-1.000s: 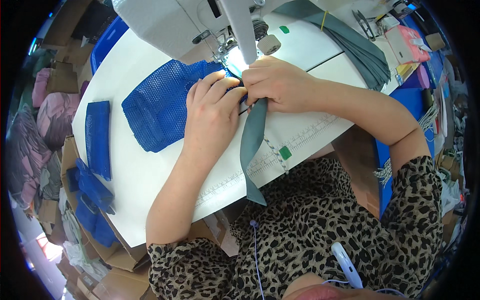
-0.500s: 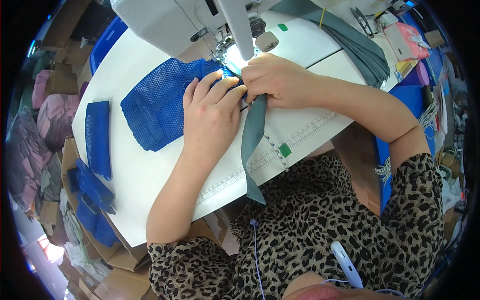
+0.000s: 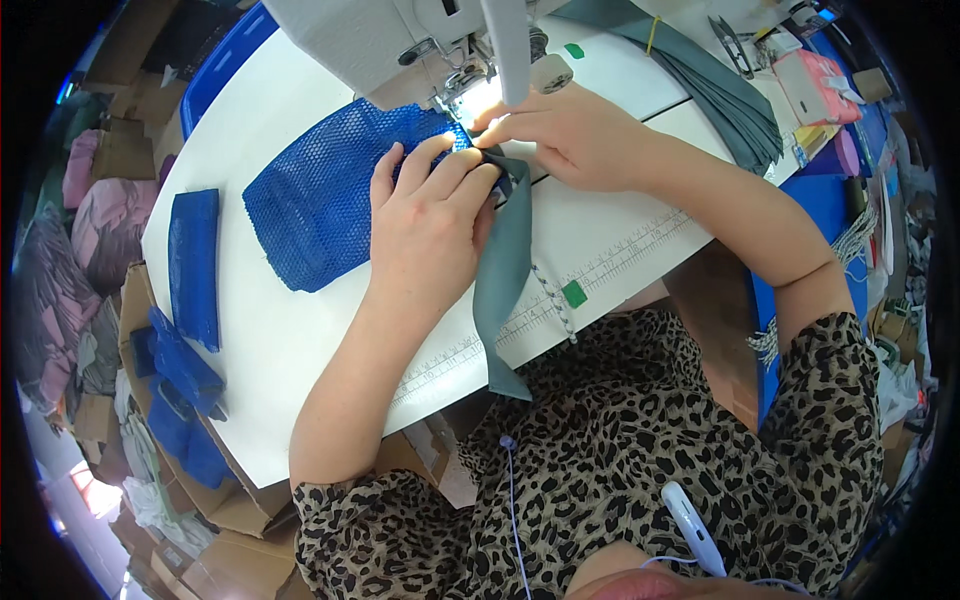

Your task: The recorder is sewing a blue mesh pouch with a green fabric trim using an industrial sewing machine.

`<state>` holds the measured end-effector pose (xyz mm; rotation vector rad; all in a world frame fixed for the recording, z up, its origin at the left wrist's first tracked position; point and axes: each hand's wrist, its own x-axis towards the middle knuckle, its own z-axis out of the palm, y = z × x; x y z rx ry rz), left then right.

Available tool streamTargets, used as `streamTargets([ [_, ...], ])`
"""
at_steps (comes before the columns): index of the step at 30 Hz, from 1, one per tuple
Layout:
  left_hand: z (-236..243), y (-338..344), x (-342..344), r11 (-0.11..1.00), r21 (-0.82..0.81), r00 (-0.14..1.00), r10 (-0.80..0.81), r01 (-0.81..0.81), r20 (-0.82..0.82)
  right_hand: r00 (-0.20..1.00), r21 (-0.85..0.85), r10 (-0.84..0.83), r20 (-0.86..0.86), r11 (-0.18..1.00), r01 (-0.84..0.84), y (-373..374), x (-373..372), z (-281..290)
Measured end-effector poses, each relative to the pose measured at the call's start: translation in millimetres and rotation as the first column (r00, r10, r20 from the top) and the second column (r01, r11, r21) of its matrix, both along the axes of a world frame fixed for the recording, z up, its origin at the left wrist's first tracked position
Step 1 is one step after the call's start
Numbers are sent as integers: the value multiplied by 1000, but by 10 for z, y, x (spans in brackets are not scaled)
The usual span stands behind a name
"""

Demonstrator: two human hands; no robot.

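A piece of blue mesh fabric lies on the white sewing table, its right end under the lit needle area of the sewing machine. My left hand rests on that end, fingers stretched out and slightly bent, fingertips pressing the mesh beside the needle. A grey-green fabric strip runs from the mesh edge down past my left hand and hangs over the table's front edge. My right hand is closed at the strip's upper end, close to the presser foot. Its fingertips partly hide the seam.
A folded blue mesh piece lies at left, above an open cardboard box with more blue pieces. A tied bundle of grey-green strips, thread snips and a pink tissue box sit at far right. A printed ruler edges the table.
My right hand has shifted slightly up and right, its fingers less bunched, baring more of the strip's upper end. The strip bows differently. The whole view has shifted slightly.
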<state>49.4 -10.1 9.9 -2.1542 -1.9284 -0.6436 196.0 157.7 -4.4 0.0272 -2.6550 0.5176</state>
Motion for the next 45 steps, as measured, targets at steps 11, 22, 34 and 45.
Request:
streamTargets([
  [11, -6, 11, 37, 1000, 0, 1000, 10, -10, -4, 997, 37, -40, 67, 999, 38, -3, 72, 67],
  [22, -10, 7, 21, 1000, -16, 1000, 12, -12, 17, 998, 41, -23, 65, 999, 21, 7, 70, 53],
  [34, 5, 12, 30, 1000, -13, 1000, 17, -16, 21, 1000, 61, 21, 16, 998, -22, 38, 69, 63],
  [45, -21, 17, 33, 999, -17, 1000, 29, -29, 9, 998, 32, 49, 35, 998, -50, 32, 58, 30],
])
